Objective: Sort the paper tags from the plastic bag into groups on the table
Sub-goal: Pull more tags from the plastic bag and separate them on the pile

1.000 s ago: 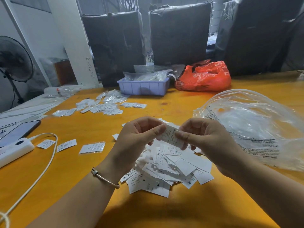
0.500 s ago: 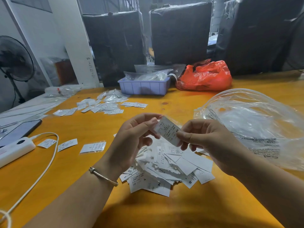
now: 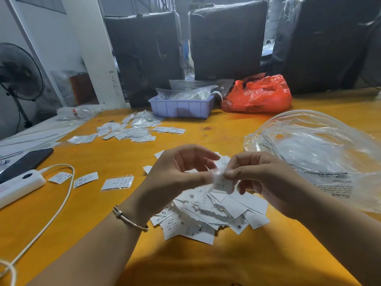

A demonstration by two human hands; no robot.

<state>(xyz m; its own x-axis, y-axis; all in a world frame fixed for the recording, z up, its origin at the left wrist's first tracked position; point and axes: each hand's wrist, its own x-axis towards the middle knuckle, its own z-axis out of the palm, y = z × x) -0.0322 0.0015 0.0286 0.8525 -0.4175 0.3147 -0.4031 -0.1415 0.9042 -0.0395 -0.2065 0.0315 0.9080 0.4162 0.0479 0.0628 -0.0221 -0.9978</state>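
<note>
Both hands raised over tag pile (image 3: 208, 211), mid-table (image 3: 226, 131). Right hand (image 3: 259, 182) pinching blurred tag (image 3: 220, 178) between thumb and fingers. Left hand (image 3: 177, 174) thumb tip at same tag, fingers curled loose above; left grip on it can't tell, motion blur. Bracelet (image 3: 129, 218) on left wrist. Pile loose, overlapping, letters S, M, XS readable on some. Clear bag (image 3: 321, 153) lying right of pile, near right hand, printed warning text on it. Three single tags (image 3: 117, 182) in a row left of pile, well apart from it. More sorted tags (image 3: 127, 132) spread farther back left. Blue tray (image 3: 179, 108) at far edge, plastic sleeves inside; red bag (image 3: 257, 93) just beside it, right. Phone (image 3: 26, 162) and white power bank (image 3: 18, 184) with cable at left edge. Fan (image 3: 18, 71) far left, off table.
</note>
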